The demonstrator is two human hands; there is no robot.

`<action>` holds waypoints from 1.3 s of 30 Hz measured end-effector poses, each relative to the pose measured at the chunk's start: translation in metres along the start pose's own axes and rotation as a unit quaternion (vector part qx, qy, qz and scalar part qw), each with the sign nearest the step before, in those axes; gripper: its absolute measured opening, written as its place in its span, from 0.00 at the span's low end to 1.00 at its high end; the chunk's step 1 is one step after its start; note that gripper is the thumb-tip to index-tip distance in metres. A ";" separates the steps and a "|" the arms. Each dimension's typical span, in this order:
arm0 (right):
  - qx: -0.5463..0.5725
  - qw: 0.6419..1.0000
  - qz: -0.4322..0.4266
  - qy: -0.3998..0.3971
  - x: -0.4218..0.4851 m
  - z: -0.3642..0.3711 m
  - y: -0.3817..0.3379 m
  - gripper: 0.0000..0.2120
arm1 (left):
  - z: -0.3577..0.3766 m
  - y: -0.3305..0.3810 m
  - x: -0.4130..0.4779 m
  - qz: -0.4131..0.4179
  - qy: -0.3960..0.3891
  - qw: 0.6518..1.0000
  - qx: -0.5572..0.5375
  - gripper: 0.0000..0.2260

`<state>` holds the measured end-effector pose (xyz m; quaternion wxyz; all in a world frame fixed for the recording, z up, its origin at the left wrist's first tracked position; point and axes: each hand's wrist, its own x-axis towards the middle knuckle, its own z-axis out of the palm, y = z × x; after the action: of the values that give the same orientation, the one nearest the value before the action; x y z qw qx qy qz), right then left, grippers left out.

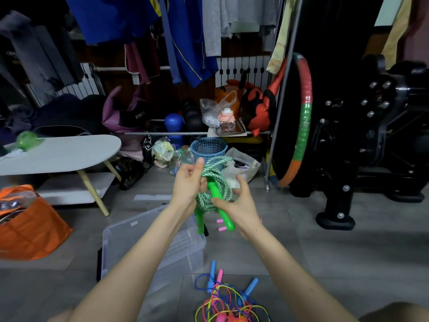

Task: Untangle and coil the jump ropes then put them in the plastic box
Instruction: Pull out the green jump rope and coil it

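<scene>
Head view looks down over grey floor tiles [301, 240], with open floor on the near right and between the arms. Nearest, at the bottom edge, a tangle of thin ropes [232, 303] with blue and pink handles lies on the floor. Just left of it the clear plastic box [116, 247] stands on the floor under the left forearm.

Above the box's far right corner both hands hold the green jump rope [217, 180], already wound into a coil. The left hand [188, 184] has its fingers curled round the coil, thumb pointing up. The right hand [241, 205] is half closed, thumb pressed on the coil beside a green handle [224, 217] that sticks out down past its palm. Two small pink handles [221, 225] lie on the floor beneath.

An orange bag [30, 228] sits at the left edge, with a white desk [58, 154] beyond it. Farther off stand a blue basket [209, 147] and bags. A striped hoop [304, 117] and a black machine [371, 135] close off the right side. Hanging clothes [181, 31] fill the far side.
</scene>
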<state>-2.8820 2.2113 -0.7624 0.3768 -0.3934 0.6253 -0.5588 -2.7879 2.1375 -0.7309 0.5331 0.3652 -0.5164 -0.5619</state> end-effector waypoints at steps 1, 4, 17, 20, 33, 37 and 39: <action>-0.029 1.000 -0.003 0.007 -0.002 -0.001 0.004 0.46 | -0.002 0.001 0.001 0.009 -0.006 1.000 0.004 0.15; -0.094 0.996 0.009 -0.005 -0.007 -0.002 0.008 0.43 | -0.007 -0.003 0.000 0.025 -0.019 0.998 0.047 0.15; -0.276 0.958 -0.072 -0.035 -0.032 -0.031 -0.014 0.08 | -0.009 -0.037 -0.001 0.089 0.120 0.977 0.155 0.14; -0.287 0.953 -0.099 -0.020 -0.045 -0.037 -0.025 0.06 | -0.016 -0.038 0.007 0.093 0.187 0.967 0.148 0.15; -0.011 0.997 0.065 -0.049 -0.025 -0.129 0.010 0.06 | -0.088 -0.024 0.027 0.015 0.217 0.975 0.048 0.17; -0.062 0.997 0.039 -0.020 -0.024 -0.131 0.019 0.09 | -0.077 -0.014 0.016 -0.016 0.135 0.990 0.024 0.17; -0.071 0.997 0.025 0.019 -0.018 -0.128 0.015 0.11 | -0.068 -0.007 0.007 -0.029 0.066 0.996 0.051 0.16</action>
<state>-2.9926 2.2803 -0.7651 0.3499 -0.3921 0.6803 -0.5108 -2.7252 2.1174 -0.7505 0.5302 0.4430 -0.4970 -0.5250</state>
